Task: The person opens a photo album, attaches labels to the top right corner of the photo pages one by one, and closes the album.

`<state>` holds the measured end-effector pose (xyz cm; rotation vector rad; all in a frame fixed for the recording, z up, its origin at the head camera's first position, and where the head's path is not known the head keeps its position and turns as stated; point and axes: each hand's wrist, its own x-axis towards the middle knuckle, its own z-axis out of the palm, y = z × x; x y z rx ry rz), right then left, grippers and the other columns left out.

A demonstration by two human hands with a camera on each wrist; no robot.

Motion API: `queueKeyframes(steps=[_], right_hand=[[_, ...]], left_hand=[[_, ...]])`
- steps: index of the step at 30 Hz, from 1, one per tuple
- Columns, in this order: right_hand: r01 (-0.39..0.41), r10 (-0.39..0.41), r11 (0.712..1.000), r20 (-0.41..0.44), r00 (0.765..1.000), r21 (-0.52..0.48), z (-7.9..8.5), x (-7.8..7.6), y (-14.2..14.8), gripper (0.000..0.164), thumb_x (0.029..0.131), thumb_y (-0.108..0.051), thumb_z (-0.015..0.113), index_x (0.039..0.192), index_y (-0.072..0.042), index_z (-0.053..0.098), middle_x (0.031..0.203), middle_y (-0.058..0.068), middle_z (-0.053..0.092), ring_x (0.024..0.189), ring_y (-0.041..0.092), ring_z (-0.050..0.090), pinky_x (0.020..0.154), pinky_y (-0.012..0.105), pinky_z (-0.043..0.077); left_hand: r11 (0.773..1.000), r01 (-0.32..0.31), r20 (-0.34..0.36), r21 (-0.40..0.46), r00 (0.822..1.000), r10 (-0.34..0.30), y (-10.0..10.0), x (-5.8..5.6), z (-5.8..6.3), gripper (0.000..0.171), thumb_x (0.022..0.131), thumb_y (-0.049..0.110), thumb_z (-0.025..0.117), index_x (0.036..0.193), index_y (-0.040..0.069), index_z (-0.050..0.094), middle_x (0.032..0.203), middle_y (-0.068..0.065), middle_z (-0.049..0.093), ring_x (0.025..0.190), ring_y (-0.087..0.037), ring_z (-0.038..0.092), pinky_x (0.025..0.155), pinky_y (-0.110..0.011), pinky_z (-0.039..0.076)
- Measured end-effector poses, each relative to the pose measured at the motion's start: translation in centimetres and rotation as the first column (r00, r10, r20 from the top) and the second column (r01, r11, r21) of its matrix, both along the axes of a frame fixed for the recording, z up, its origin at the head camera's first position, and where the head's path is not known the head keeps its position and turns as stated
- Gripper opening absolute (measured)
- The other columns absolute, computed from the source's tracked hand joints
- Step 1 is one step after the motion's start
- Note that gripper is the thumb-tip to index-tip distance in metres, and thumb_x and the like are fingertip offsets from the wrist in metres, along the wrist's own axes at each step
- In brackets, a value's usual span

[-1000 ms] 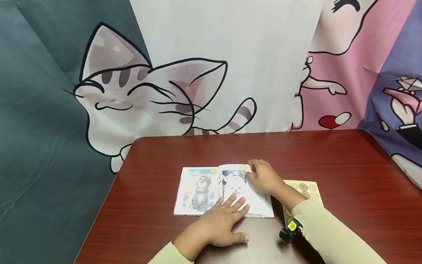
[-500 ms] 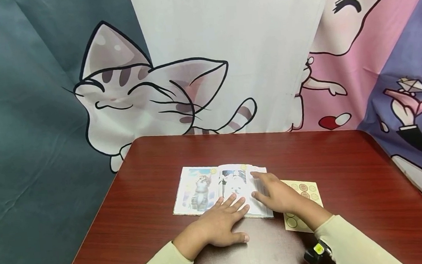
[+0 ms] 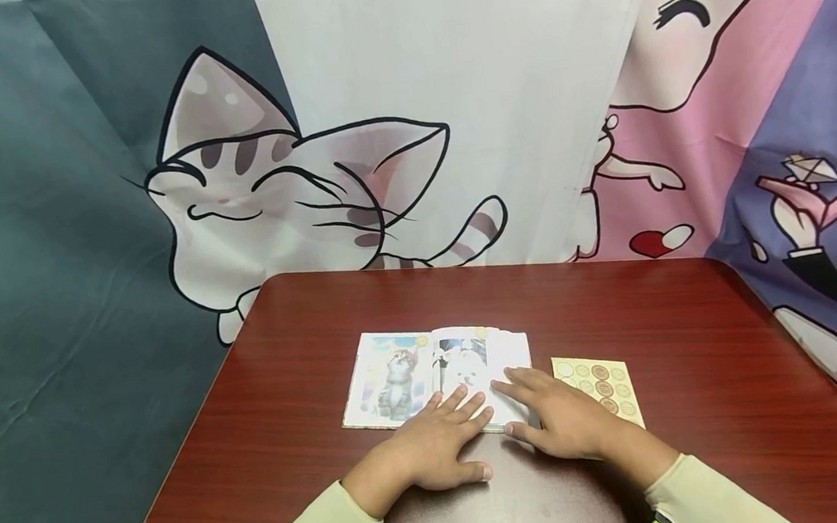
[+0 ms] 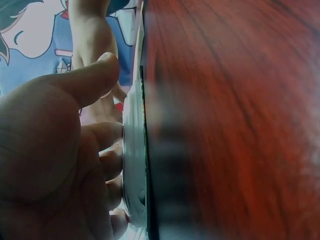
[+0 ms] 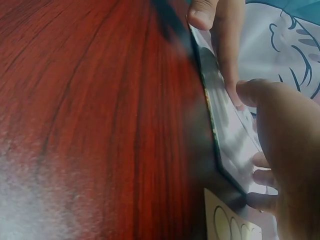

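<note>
An open picture book point(image 3: 377, 381) lies on the table, a kitten picture on its left page and a picture of a white animal on the right one. My left hand point(image 3: 438, 442) rests spread over the book's lower middle, fingertips on the pages; the left wrist view has these fingers point(image 4: 112, 165) against the page edges. Over the lower part of the right page is my right hand point(image 3: 562, 415), its fingers extended and thumb near the front edge. Partly under that hand and wrist shows a yellow sticker sheet point(image 3: 615, 377) with rows of round stickers.
The reddish-brown wooden table point(image 3: 273, 474) extends around the book on all sides. Behind it hangs a cloth backdrop point(image 3: 446, 60) with cartoon cats. A small dark camera is strapped at each sleeve cuff.
My right hand has let go of the right page's upper corner and slid down toward the lower right of the book. The left hand stays in place.
</note>
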<state>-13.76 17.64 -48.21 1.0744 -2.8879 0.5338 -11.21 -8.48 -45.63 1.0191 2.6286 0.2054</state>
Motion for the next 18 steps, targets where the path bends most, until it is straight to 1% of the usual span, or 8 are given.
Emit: queueKeyframes(steps=[3, 6, 10, 18], right_hand=[[-0.017, 0.018, 1.000, -0.023, 1.000, 0.013, -0.23, 0.19, 0.06, 0.065, 0.099, -0.053, 0.061, 0.151, -0.016, 0.053, 0.154, 0.017, 0.047, 0.142, 0.037, 0.043, 0.111, 0.055, 0.040], [-0.023, 0.024, 0.999, -0.027, 0.999, 0.027, -0.47, 0.27, 0.12, 0.067, 0.098, -0.053, 0.063, 0.152, -0.016, 0.051, 0.156, 0.019, 0.044, 0.143, 0.038, 0.041, 0.112, 0.055, 0.038], [-0.021, 0.022, 0.999, -0.021, 1.000, 0.034, -0.74, 0.43, 0.18, 0.070, 0.096, -0.053, 0.064, 0.154, -0.016, 0.049, 0.158, 0.019, 0.041, 0.145, 0.037, 0.039, 0.113, 0.054, 0.037], [-0.017, 0.017, 1.000, -0.038, 0.999, 0.020, -1.05, 0.58, 0.29, 0.071, 0.095, -0.052, 0.067, 0.154, -0.017, 0.050, 0.158, 0.018, 0.041, 0.145, 0.037, 0.039, 0.112, 0.055, 0.038]], left_hand=[[1.000, 0.001, -0.001, 0.003, 1.000, -0.001, -0.06, 0.07, -0.04, 0.080, 0.097, 0.065, 0.055, 0.162, 0.026, 0.031, 0.169, 0.004, 0.019, 0.156, -0.020, 0.008, 0.124, -0.049, 0.014], [1.000, 0.002, -0.016, 0.010, 1.000, -0.002, -0.13, 0.09, -0.09, 0.077, 0.098, 0.062, 0.055, 0.162, 0.027, 0.032, 0.168, 0.004, 0.020, 0.156, -0.020, 0.009, 0.123, -0.049, 0.016], [1.000, 0.001, -0.050, 0.017, 0.999, 0.000, -0.24, 0.13, -0.18, 0.072, 0.100, 0.057, 0.057, 0.161, 0.026, 0.036, 0.168, 0.004, 0.023, 0.155, -0.021, 0.012, 0.123, -0.050, 0.018], [0.999, -0.002, -0.116, 0.039, 0.993, 0.006, -0.40, 0.23, -0.22, 0.067, 0.099, 0.049, 0.063, 0.158, 0.026, 0.042, 0.166, 0.004, 0.029, 0.154, -0.022, 0.018, 0.122, -0.051, 0.021]])
